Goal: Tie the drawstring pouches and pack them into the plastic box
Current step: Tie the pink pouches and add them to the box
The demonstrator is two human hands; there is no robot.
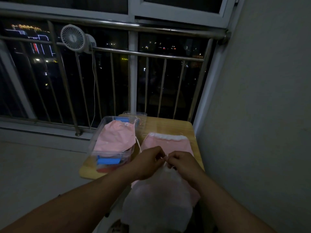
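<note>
Pinching a thin white drawstring (165, 159) between curled fingertips, both hands are held together above the near part of the table (170, 125).

- Left hand (148, 163): clenched on the drawstring, knuckles up, just beside the right.
- Right hand (182, 163): likewise clenched on the drawstring, fingertips turned toward the left hand.
- Pale pouch (159, 190): located directly below the hands, its gathered mouth drawn up to the pinched drawstring. Its body is spread toward the camera past the table's near edge. What it rests on cannot be told.
- Flat pink pouch (168, 146): laid on the table beyond the hands, with a white ruffled top edge at the far end. It is partly covered by the hands.
- Plastic box (93, 142): clear, set on the left part of the table, just beside the flat pink pouch. Blue latches (109, 160) are seen at its near and far ends.
- Packed pink pouch (116, 137): lying inside the plastic box, filling most of it. A white cord (138, 144) is seen running along the box's right wall.
- Fan (73, 37): white, clipped to the metal railing (151, 54) before a dark window, with a thin cable hanging down.
- Wall (260, 98): plain, at the table's right side.
</note>
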